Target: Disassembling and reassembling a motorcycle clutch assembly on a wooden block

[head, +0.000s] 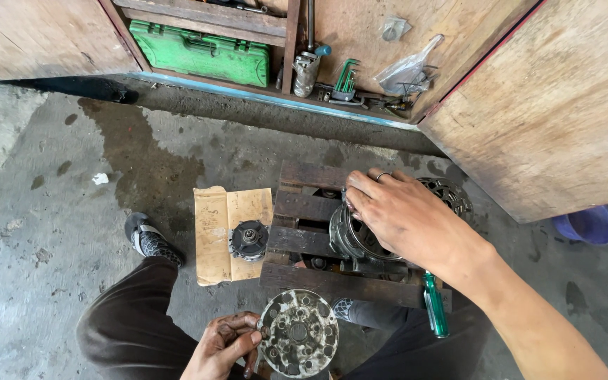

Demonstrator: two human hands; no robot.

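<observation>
Head camera looks down on a person crouched over a small wooden pallet on a stained concrete floor. The right hand lies palm-down, fingers spread and loosely curled, across the open top of a ribbed metal clutch basket that stands near the pallet's right edge; whether the fingers actually grip its rim cannot be told from this angle. The left hand, blackened with grease, pinches the left rim of a round clutch pressure plate with raised bosses, held off the pallet just beyond its front edge, above the person's knees.

A second toothed round part sits half hidden behind the right wrist at the pallet's far right corner. A green-handled screwdriver rests against the front right corner. Left of the pallet, a hub-like clutch part lies on a sheet of cardboard, and a foot in a patterned sandal is planted beside it. Behind, an open wooden cabinet shows a green tool case, a set of hex keys and a plastic bag.

Judging by the parts laid apart, the clutch assembly is in pieces: plate and hub are off, the basket remains under the hand, and nothing is yet put back together.
</observation>
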